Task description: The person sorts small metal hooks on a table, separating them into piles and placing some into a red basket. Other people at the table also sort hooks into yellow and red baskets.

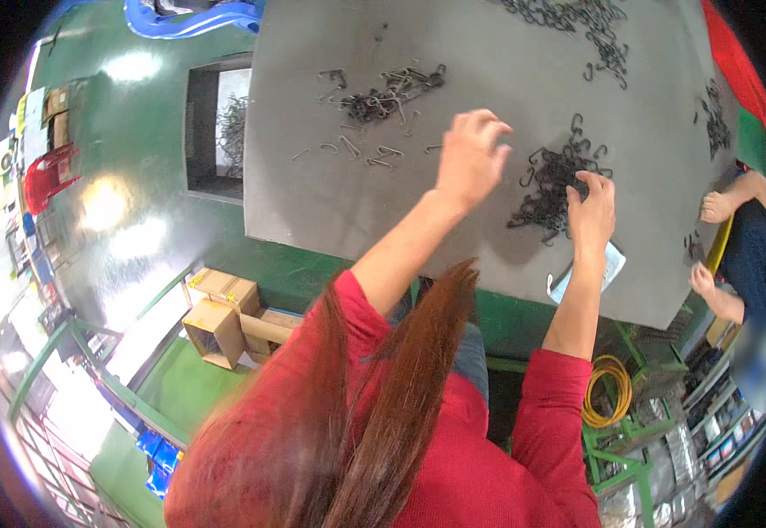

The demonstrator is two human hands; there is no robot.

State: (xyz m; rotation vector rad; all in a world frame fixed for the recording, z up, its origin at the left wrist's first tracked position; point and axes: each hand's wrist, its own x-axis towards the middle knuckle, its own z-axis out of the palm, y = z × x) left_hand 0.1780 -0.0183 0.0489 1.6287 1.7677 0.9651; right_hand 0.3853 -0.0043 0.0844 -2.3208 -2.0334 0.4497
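Note:
My left hand (473, 160) is above the grey tabletop (330, 201), between two heaps of small hooks. Its fingers are bent but apart, with nothing visible in them. Over the right edge of a pile of black S-shaped metal hooks (552, 189) is my right hand (594, 214), its thumb and fingers curved and apart. Whether its fingertips touch a hook is hard to see. Left of my left hand lies a heap of hooks (387, 99), with several loose silvery hooks (383, 153) scattered in front. A light blue face mask (610, 266) lies partly beneath my right forearm.
More black hooks (577, 22) lie at the table's far side, and another group (715, 119) near its right edge. A co-worker's hands (716, 208) are there too. Cardboard boxes (217, 326) stand lower left; a coiled yellow hose (607, 392) hangs below the table.

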